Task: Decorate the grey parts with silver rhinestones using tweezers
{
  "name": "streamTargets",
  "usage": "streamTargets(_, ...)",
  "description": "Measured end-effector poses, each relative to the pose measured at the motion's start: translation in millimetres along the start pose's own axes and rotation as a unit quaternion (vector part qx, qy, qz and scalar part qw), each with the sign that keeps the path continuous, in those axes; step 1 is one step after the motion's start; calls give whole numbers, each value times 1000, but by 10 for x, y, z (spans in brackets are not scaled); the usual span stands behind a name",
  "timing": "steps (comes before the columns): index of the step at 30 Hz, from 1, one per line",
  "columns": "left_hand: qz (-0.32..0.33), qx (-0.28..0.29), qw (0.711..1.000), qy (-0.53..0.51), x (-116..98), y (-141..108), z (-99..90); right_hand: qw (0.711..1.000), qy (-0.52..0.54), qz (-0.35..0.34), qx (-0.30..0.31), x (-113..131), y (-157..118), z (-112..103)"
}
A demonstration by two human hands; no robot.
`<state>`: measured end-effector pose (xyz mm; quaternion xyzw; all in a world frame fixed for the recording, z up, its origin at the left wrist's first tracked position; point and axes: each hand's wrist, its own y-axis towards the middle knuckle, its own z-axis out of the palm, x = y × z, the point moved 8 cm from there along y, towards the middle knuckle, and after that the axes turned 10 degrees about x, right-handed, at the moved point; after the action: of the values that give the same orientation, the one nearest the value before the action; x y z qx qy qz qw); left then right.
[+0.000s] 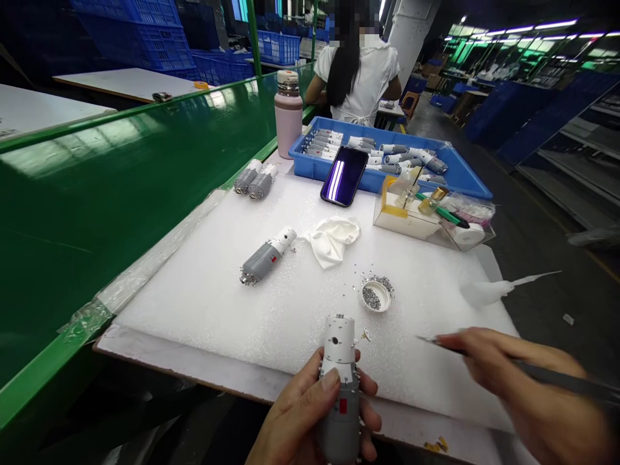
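Left hand (310, 407) grips gear motor (339, 387) upright at near edge of foam (194, 310). Right hand (527, 381), blurred, pinches tweezers (450, 345) above foam, tips toward motor. Screw dish (375, 296) lies just ahead; second motor (268, 255) and cloth (332, 239) beyond.

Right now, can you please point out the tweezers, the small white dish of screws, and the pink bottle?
Tweezers (429, 339), head view, near the pointed tip.
Small white dish of screws (376, 309), head view, on the front rim.
Pink bottle (289, 123), head view, on the middle of its body.
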<state>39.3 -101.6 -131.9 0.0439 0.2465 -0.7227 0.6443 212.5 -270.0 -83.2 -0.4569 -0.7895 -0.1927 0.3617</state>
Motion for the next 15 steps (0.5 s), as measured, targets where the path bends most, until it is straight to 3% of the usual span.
streamTargets(1, 2, 7, 1000, 0, -3, 13, 5, 998, 18, -1, 65, 78, 80, 162)
streamTargets(3, 9, 16, 1000, -2, -14, 34, -5, 993, 43, -7, 111, 218, 187, 367)
streamTargets(8, 21, 21, 999, -13, -32, 67, -66, 993, 56, -18, 102, 304, 183, 548)
streamTargets(15, 3, 8, 1000, -20, -54, 92, -61, 985, 68, -67, 143, 278, 47, 570)
